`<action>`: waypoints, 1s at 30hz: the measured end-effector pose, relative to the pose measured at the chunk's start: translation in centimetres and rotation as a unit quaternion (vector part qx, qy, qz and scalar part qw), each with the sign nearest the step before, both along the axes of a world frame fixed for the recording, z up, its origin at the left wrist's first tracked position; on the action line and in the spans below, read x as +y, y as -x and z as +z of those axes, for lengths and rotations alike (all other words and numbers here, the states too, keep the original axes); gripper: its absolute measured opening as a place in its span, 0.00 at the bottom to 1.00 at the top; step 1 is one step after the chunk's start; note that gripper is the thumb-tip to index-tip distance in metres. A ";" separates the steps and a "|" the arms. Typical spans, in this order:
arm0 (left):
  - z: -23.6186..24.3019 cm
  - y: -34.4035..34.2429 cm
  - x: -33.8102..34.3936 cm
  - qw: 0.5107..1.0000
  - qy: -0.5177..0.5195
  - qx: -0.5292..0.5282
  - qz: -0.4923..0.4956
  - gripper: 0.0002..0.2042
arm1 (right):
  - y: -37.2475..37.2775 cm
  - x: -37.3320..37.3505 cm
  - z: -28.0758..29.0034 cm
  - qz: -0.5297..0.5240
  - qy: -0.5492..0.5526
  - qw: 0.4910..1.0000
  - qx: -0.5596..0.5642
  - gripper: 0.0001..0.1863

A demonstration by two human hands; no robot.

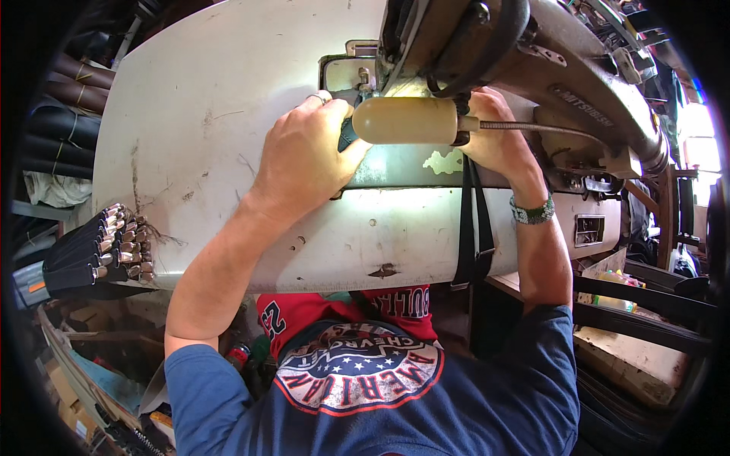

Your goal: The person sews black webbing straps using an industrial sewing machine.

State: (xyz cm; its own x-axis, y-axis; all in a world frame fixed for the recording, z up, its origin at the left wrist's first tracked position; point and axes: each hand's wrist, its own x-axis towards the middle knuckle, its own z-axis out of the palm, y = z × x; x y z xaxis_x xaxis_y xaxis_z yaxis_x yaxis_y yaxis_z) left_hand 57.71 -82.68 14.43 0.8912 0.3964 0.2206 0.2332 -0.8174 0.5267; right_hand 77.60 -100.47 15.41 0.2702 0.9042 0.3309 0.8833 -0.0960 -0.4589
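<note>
Both hands work at an industrial sewing machine (566, 83), one on each side of its needle area. My left hand (308, 148) is closed, thumb and fingers pinching dark webbing (347, 135) on the metal bed plate (395, 167). My right hand (498, 140) curls at the other side, its fingertips partly behind a cream-coloured lamp (407, 120). From under that hand a black strap (467, 220) hangs in a loop over the table's front edge, with a metal buckle (484, 251) low on it. The lamp and machine head hide the needle and the stitching spot.
A bundle of black straps with metal clips (122, 243) lies at the table's left edge. The white tabletop (190, 99) surrounds the machine. Dark rolls of material (61, 133) are stacked at far left. Black straps (646, 319) stretch across the right side. A flexible metal lamp arm (544, 128) crosses above my right wrist.
</note>
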 end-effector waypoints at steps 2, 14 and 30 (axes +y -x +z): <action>0.0 0.1 0.1 1.000 0.019 -0.010 0.001 0.13 | 0.0 0.1 0.1 -0.007 0.018 1.000 -0.002 0.08; 0.1 -0.3 0.6 0.999 0.032 -0.008 -0.010 0.12 | -0.8 0.3 -0.3 -0.030 0.068 0.996 -0.050 0.09; -0.3 -0.4 0.5 0.999 0.013 -0.042 -0.005 0.11 | -0.8 0.6 -0.2 -0.032 0.053 0.998 -0.034 0.13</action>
State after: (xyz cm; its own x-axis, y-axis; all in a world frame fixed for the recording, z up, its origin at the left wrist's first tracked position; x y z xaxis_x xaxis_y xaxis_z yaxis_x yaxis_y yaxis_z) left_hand 58.15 -82.18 14.12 0.8740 0.3938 0.2847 0.1786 -0.8051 0.5656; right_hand 78.36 -99.91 15.20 0.3093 0.9162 0.2547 0.9022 -0.1981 -0.3831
